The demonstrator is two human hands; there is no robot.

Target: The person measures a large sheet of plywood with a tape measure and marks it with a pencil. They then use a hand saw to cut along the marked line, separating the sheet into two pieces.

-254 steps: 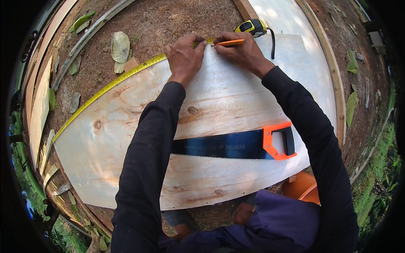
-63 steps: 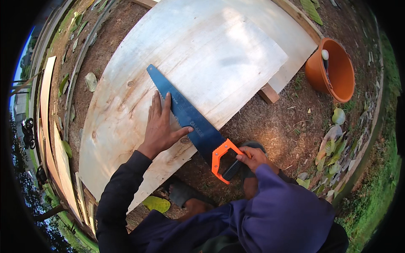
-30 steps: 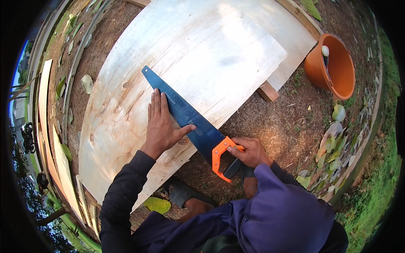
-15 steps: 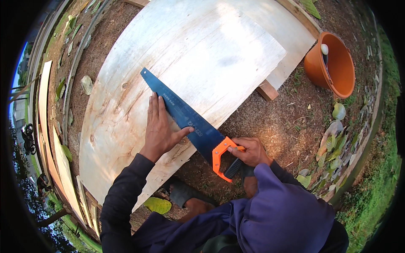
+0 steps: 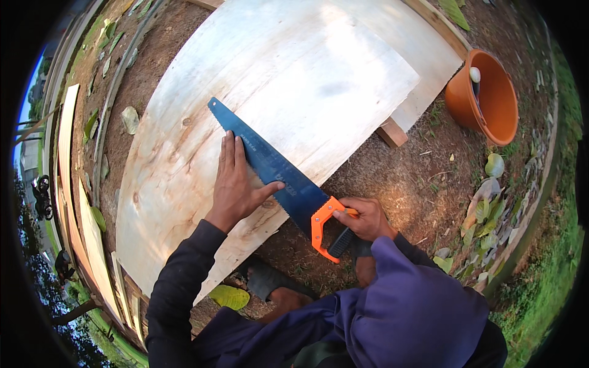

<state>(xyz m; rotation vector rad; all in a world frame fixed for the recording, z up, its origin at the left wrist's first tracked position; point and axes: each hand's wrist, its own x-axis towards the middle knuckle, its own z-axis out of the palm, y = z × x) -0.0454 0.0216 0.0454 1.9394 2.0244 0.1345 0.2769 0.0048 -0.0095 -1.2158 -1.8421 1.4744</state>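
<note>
A hand saw (image 5: 270,162) with a dark blue blade and an orange and black handle lies flat across a pale plywood sheet (image 5: 184,184). Its tip points away to the upper left, and the handle end juts past the sheet's near right edge. My left hand (image 5: 236,187) rests flat with fingers stretched, its fingertips and thumb touching the toothed edge of the blade. At the handle, my right hand (image 5: 366,219) is closed on the orange part. A small yellow-orange piece shows between its fingers; I cannot tell whether it is separate from the handle.
An orange bucket (image 5: 485,101) with a white-ended thing inside stands at the far right. Wooden battens (image 5: 392,132) lie beneath the sheet. Long wood strips (image 5: 92,245) lie at the left. Leaves and grass cover the right side; my feet (image 5: 276,285) are just below the sheet.
The whole view has shifted slightly. My hands and the saw keep nearly the same places on the plywood.
</note>
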